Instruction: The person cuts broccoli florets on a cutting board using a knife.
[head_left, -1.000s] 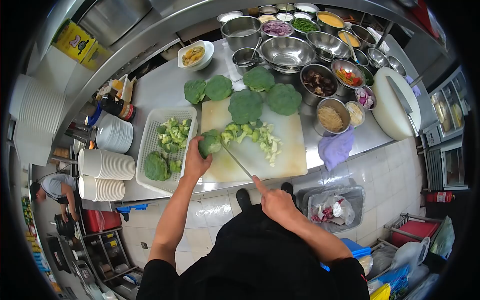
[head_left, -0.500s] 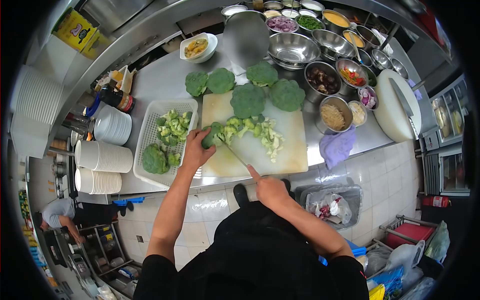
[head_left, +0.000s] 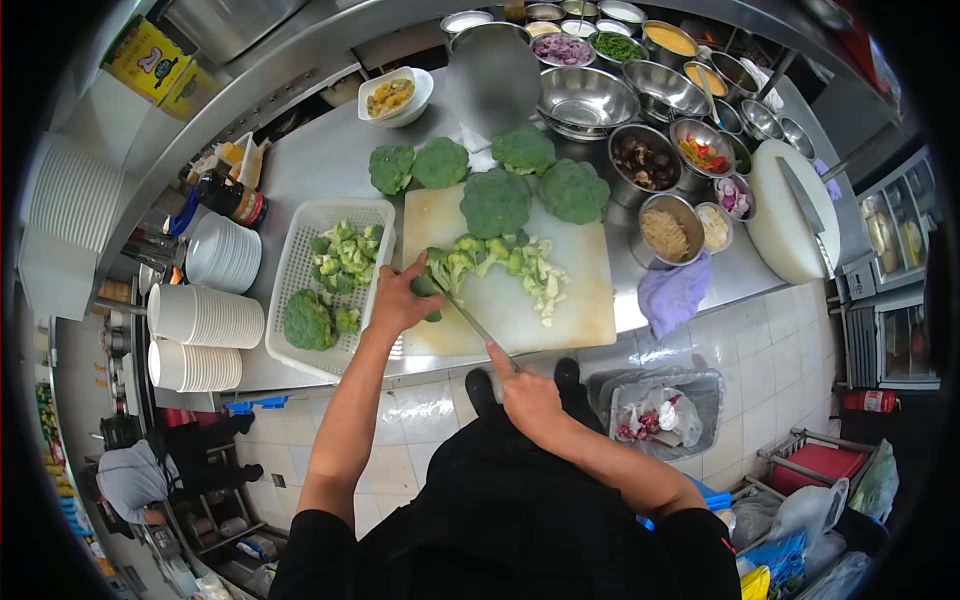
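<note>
My left hand grips a green broccoli piece at the left edge of the pale rectangular cutting board. My right hand, fingers closed round the handle, holds a steel-bladed knife whose tip meets the broccoli. Cut florets lie just beyond, and a white slotted plastic basket sits beside the board.

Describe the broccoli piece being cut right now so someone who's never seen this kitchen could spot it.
Find the pale cutting board in the middle of the steel counter. At its left edge, the left hand grips one broccoli piece, with the knife from the right hand against it. Unlike the whole heads behind and the loose cut florets, it alone is held.
</note>
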